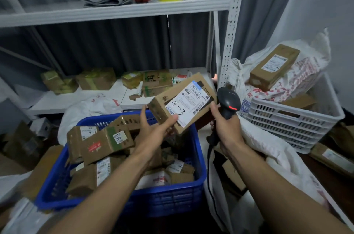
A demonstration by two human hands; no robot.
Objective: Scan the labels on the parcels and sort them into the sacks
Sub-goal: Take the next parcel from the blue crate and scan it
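Bare-armed: L hand [153, 125], R hand [224, 126]

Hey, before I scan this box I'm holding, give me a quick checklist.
1. Grip: left hand holds parcel: ok.
2. View: label faces up, barcodes uncovered: ok.
3. Tool: right hand grips scanner: ok.
4. Aim: scanner pointed at label: cannot tell, no beam shows on it.
5. Drop: white sack mouth open: ok.
6. Which sack takes "4-3": cannot tell.
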